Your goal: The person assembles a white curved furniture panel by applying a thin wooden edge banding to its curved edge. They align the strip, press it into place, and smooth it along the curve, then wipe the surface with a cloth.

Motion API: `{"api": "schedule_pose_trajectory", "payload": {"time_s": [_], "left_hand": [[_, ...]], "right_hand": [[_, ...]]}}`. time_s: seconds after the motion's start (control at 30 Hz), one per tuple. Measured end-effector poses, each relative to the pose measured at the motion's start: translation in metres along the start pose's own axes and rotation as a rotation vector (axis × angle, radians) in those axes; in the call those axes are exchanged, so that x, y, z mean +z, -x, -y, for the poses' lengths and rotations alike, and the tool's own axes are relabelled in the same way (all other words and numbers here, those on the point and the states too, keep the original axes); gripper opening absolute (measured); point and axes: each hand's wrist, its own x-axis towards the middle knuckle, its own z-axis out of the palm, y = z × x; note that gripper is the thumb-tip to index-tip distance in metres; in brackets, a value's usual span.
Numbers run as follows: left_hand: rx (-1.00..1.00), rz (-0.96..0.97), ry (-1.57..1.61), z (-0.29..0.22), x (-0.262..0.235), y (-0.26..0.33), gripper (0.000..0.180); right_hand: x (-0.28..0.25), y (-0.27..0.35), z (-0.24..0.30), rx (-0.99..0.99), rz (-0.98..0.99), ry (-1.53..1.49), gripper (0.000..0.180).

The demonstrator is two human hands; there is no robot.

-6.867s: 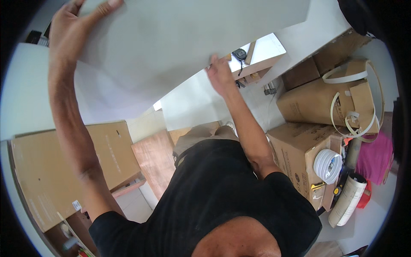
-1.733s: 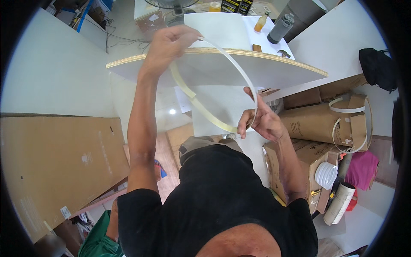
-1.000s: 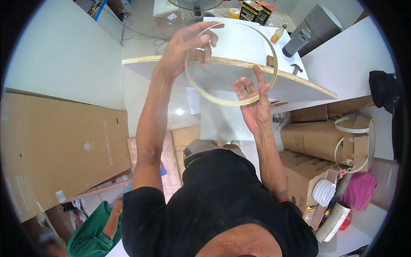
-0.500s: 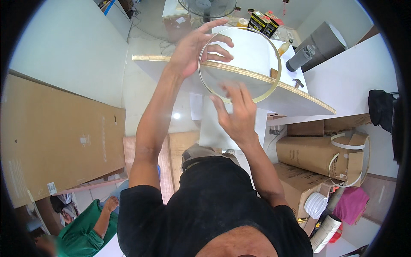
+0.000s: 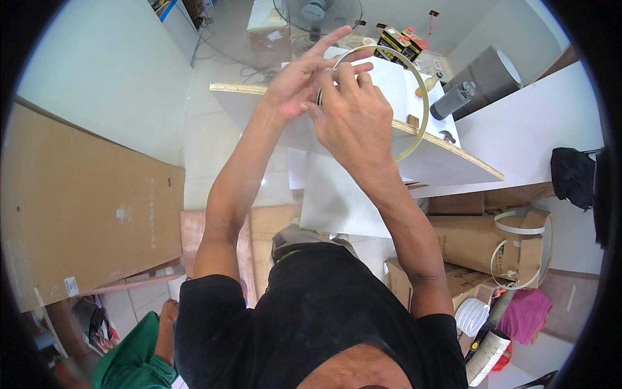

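Note:
A wide loop of pale edge-banding tape (image 5: 426, 97) hangs in front of me, over a white-faced plywood board (image 5: 447, 163) with a bare edge. My left hand (image 5: 293, 85) supports the loop's left side, its fingers reaching away and partly hidden. My right hand (image 5: 358, 120) is closed in a pinch beside the left palm, on the same side of the loop. Its back hides that stretch of tape, so the exact grip does not show. A small wooden block (image 5: 413, 121) and a hammer (image 5: 448, 136) lie just beyond the board's edge.
Beyond the board stand a clear bottle (image 5: 453, 100), a grey cylinder (image 5: 489, 74), black-and-yellow cans (image 5: 392, 43) and a fan (image 5: 315, 13). Cardboard boxes (image 5: 470, 236) with more looped strips lie at right. A large carton (image 5: 91, 207) leans left; a person in green (image 5: 136, 360) is near it.
My right hand has moved up and left from the loop's lower rim to my left hand, and its fingers have closed. The loop has shifted slightly right.

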Motion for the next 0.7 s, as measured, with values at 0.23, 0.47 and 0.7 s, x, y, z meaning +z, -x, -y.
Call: {"api": "schedule_pose_trajectory", "payload": {"time_s": [0.23,0.47,0.7], "left_hand": [[0.030,-0.013,0.128,0.003,-0.010,-0.005,0.070],[0.009,-0.009,0.094,-0.002,-0.028,-0.014,0.066],[0.005,-0.138,0.055,-0.002,-0.026,-0.018,0.061]], "right_hand": [[0.025,-0.008,0.021,-0.015,-0.091,0.004,0.030],[0.009,0.064,0.037,-0.088,0.097,-0.252,0.041],[-0.153,0.155,-0.001,0.310,0.303,-0.808,0.029]]}}
